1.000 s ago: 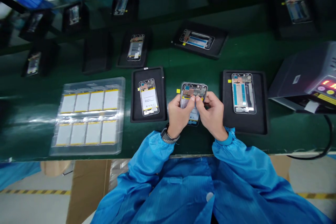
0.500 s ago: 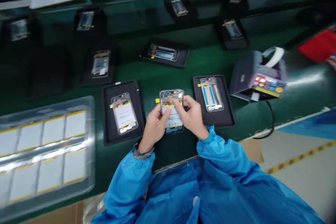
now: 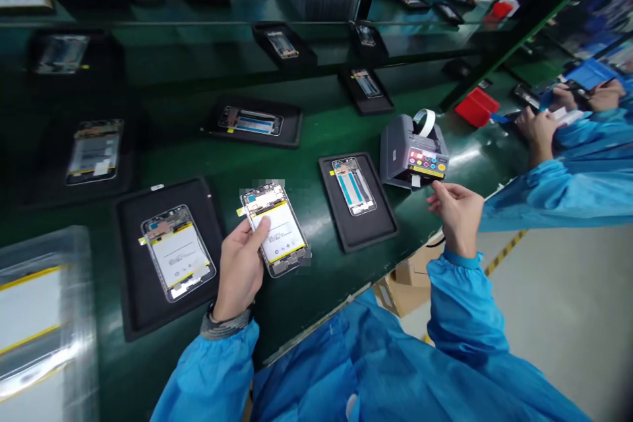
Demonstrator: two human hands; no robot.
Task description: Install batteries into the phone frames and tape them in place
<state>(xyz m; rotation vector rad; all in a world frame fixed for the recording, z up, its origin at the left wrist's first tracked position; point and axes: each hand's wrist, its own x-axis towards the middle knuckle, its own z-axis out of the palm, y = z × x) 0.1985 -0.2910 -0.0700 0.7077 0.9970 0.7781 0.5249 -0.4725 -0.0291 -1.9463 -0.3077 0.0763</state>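
Note:
My left hand (image 3: 242, 264) is closed on the left edge of an opened phone (image 3: 284, 244), its thumb over the white battery. A bare circuit board shows at the phone's top, and a yellow tab sticks out at its upper left. My right hand (image 3: 457, 214) is off the phone, beside the front of a grey tape dispenser (image 3: 403, 148). Its thumb and fingertips are drawn together; whether anything thin is between them I cannot make out. A short white piece of tape (image 3: 416, 180) sticks out of the dispenser, apart from my fingertips.
A black tray (image 3: 133, 303) with another opened phone lies left; a second black tray (image 3: 336, 234) holds a phone frame without battery. Clear plastic packaging (image 3: 82, 290) with batteries is far left. Several trays stand behind. Co-workers' hands (image 3: 539, 132) are at right, near a red bin (image 3: 477, 107).
My right hand has let go of the phone and moved right to the tape dispenser. My left hand alone now holds the phone, which is tilted. The view has swung right.

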